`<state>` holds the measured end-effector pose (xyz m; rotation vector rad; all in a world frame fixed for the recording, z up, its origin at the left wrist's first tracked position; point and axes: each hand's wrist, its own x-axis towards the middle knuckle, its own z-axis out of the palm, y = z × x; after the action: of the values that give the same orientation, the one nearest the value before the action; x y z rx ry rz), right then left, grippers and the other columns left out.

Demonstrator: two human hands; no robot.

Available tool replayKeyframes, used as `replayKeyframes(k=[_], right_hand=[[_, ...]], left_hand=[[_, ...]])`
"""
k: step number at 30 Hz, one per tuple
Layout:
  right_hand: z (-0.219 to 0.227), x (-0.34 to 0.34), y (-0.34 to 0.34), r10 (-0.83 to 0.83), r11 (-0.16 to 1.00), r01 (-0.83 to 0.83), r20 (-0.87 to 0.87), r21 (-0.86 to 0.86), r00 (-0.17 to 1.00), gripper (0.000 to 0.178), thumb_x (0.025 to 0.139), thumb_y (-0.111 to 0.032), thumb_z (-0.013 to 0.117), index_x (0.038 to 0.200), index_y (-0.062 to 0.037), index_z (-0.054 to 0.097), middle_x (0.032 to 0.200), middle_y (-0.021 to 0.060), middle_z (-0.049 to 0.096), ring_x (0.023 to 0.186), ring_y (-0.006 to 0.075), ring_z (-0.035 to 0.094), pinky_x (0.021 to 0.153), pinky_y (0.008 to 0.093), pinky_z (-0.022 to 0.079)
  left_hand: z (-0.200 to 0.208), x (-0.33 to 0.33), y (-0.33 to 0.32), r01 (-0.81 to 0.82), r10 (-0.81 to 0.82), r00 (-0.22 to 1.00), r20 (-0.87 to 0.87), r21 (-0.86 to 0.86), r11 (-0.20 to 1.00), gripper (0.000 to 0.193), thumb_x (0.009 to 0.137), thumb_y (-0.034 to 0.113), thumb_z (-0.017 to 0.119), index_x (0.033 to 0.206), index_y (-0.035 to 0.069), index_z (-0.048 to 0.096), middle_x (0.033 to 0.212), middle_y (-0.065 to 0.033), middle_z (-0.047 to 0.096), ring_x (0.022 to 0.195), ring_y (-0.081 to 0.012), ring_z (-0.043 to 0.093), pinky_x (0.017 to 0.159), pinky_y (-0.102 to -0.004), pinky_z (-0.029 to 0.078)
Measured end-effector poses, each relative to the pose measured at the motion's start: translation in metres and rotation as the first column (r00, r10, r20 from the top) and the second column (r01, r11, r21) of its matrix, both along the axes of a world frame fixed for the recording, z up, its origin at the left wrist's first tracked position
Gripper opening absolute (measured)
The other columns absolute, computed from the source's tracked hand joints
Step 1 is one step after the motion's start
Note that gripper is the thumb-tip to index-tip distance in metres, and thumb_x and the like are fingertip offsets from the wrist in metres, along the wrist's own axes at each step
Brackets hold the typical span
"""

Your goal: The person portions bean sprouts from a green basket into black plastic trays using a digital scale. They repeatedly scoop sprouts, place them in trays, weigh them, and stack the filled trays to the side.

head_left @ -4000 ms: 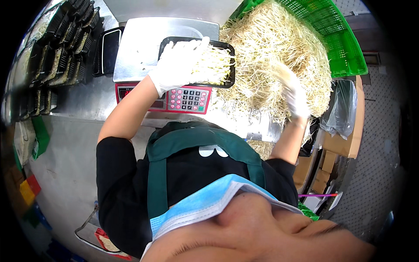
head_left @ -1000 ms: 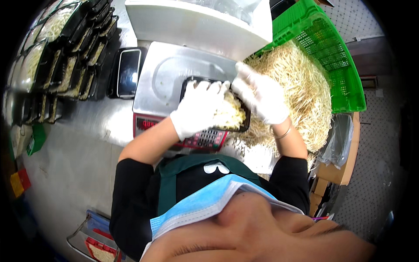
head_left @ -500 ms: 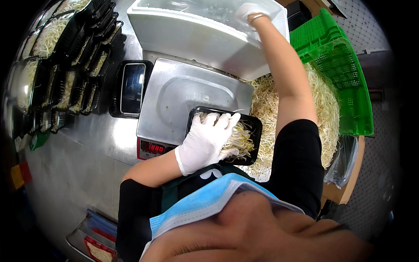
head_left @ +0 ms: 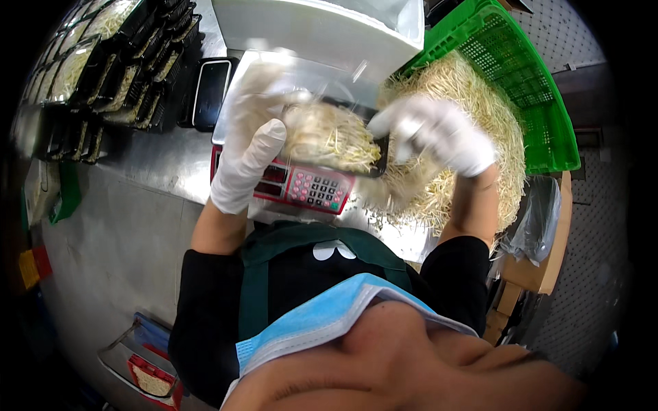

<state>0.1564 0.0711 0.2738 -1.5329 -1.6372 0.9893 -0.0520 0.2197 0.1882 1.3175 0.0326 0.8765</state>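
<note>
A black plastic tray (head_left: 385, 147) heaped with pale bean sprouts (head_left: 329, 137) is over the front of a weighing scale, blurred by motion. My white-gloved left hand (head_left: 247, 147) is at the tray's left side, thumb apart from the fingers, which are smeared. My gloved right hand (head_left: 439, 133) is at the tray's right edge, its fingers also blurred. A see-through plastic sheet or lid (head_left: 360, 70) shows behind the tray; I cannot tell which hand, if any, holds it. The scale's red keypad panel (head_left: 319, 188) shows below the tray.
Loose sprouts (head_left: 473, 89) are piled at the right, spilling from a tipped green crate (head_left: 541, 89). A white foam box (head_left: 308, 27) stands behind the scale. Stacked packed trays (head_left: 123, 79) are at the left, near a phone (head_left: 211, 89). A cardboard box (head_left: 541, 264) is at the right.
My right hand has come out of the foam box to the tray's right side. My left hand has left the sprouts for the tray's left side. The tray has moved away from me and left.
</note>
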Motion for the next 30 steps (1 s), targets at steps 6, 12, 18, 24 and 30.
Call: replayKeyframes(k=[6, 12, 18, 24, 30], right_hand=[[-0.061, -0.065, -0.066, -0.435, 0.886, 0.463, 0.358, 0.008, 0.826, 0.031, 0.087, -0.033, 0.062, 0.113, -0.0154, 0.064, 0.070, 0.0083, 0.065, 0.065, 0.0246, 0.064, 0.063, 0.0331, 0.051], [-0.088, -0.107, -0.105, -0.615, 0.738, 0.536, 0.080, 0.410, 0.785, 0.023, 0.078, -0.005, 0.069, 0.101, -0.0040, 0.067, 0.092, 0.0128, 0.066, 0.085, 0.0248, 0.064, 0.074, 0.0322, 0.050], [-0.085, -0.076, -0.104, -0.581, 0.719, 0.617, -0.210, 0.320, 0.786, 0.018, 0.083, -0.009, 0.064, 0.099, -0.0006, 0.067, 0.093, 0.0090, 0.066, 0.078, 0.0154, 0.062, 0.070, 0.0280, 0.051], [-0.062, 0.096, 0.027, -0.772, 0.354, 0.908, -0.479, 0.222, 0.418, 0.052, 0.089, 0.001, 0.050, 0.135, 0.0137, 0.030, 0.120, 0.0308, 0.054, 0.077, 0.0214, 0.066, 0.077, 0.0304, 0.058], [-0.074, 0.129, 0.046, -0.912, 0.322, 0.524, 0.407, 0.788, -0.052, 0.064, 0.081, -0.036, 0.070, 0.130, -0.0009, 0.047, 0.110, 0.0175, 0.063, 0.097, 0.0210, 0.061, 0.084, 0.0332, 0.050]], left_hand=[[-0.027, -0.011, -0.058, 0.488, -0.652, 0.748, -0.123, -0.564, 0.666, 0.044, 0.093, 0.020, 0.050, 0.131, -0.001, 0.046, 0.120, -0.0103, 0.059, 0.084, -0.0117, 0.062, 0.061, -0.0224, 0.050], [-0.041, -0.021, -0.084, 0.515, -0.692, 0.722, 0.010, -0.676, 0.527, 0.047, 0.097, 0.033, 0.047, 0.130, 0.000, 0.047, 0.120, -0.0129, 0.058, 0.078, -0.0141, 0.065, 0.056, -0.0213, 0.053], [-0.015, -0.045, -0.067, 0.289, -0.418, 0.883, -0.212, -0.456, 0.842, 0.036, 0.093, 0.012, 0.052, 0.125, -0.004, 0.047, 0.118, -0.0172, 0.059, 0.087, -0.0173, 0.066, 0.059, -0.0233, 0.055], [-0.042, -0.095, 0.034, -0.183, 0.190, 0.982, -0.021, -0.387, 0.904, 0.043, 0.094, 0.021, 0.056, 0.124, -0.008, 0.045, 0.113, -0.0272, 0.060, 0.083, -0.0237, 0.067, 0.061, -0.0272, 0.056], [-0.054, -0.103, 0.035, -0.278, 0.233, 0.959, -0.161, -0.381, 0.882, 0.037, 0.095, 0.021, 0.054, 0.121, -0.006, 0.050, 0.107, -0.0237, 0.064, 0.080, -0.0209, 0.066, 0.061, -0.0275, 0.054]])
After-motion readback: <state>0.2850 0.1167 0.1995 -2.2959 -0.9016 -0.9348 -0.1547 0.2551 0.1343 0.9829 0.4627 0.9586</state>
